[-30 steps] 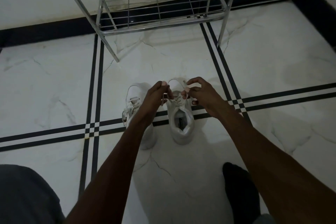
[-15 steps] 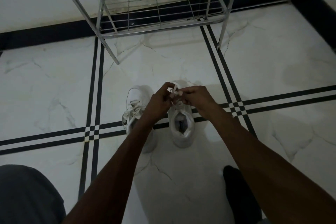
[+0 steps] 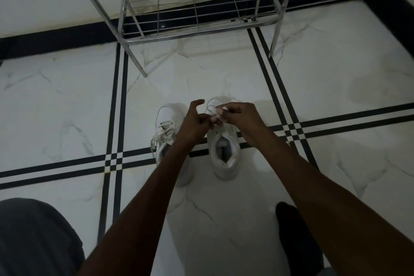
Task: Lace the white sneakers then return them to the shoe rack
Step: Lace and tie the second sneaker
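Observation:
Two white sneakers stand side by side on the marble floor, toes pointing at the rack. The left sneaker (image 3: 165, 119) shows crossed laces, and my left forearm covers its heel. Over the tongue of the right sneaker (image 3: 225, 157) my two hands meet. My left hand (image 3: 195, 123) pinches the white lace (image 3: 212, 110) with its forefinger raised. My right hand (image 3: 239, 116) grips the same lace from the right. The fingers hide the knot area. The chrome shoe rack (image 3: 192, 33) stands behind the shoes, its bottom shelf bare.
White marble floor with black double stripes crossing left and right of the shoes. A black skirting runs along the white wall behind the rack. My grey-clad knee (image 3: 33, 237) is at bottom left, and a black-socked foot (image 3: 295, 237) at bottom right.
My hands, apart with the lace stretched between them a second ago, have come together over the right sneaker's tongue. The left forefinger has lifted. The view has shifted slightly.

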